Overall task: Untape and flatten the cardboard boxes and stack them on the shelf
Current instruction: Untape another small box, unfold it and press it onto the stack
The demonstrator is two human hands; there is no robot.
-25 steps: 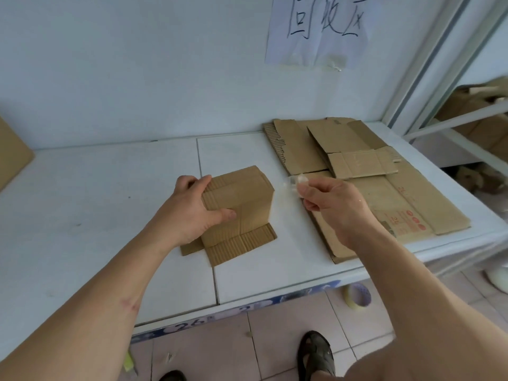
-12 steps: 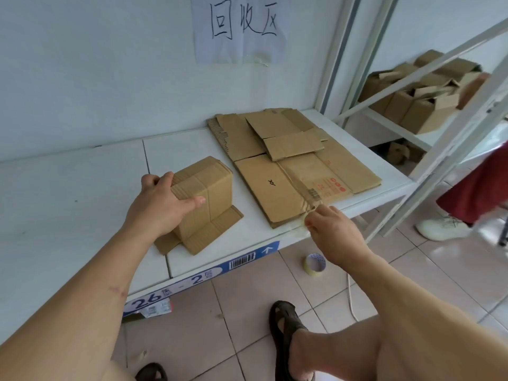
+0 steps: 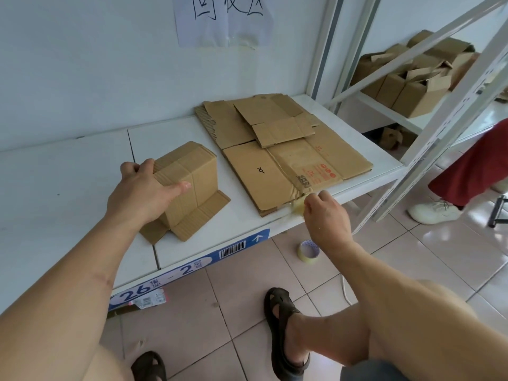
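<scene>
A small brown cardboard box [image 3: 192, 185] stands upside down on the white shelf [image 3: 68, 188], its bottom flaps splayed flat around it. My left hand [image 3: 145, 193] grips the box's left side and top. To the right lies a stack of flattened boxes [image 3: 275, 149]. My right hand [image 3: 324, 215] is at the shelf's front edge by the stack's near corner, fingers pinched on a crumpled strip of clear tape [image 3: 298, 207].
A roll of tape [image 3: 308, 251] lies on the tiled floor under the shelf edge. More boxes [image 3: 412, 78] fill the neighbouring rack on the right. Another person's red skirt and white shoe [image 3: 434, 211] are at the right. My sandalled foot [image 3: 286, 325] is below.
My right hand has carried the peeled tape from beside the box down and right to the shelf's front edge. The view has swung right. My left hand stays on the box.
</scene>
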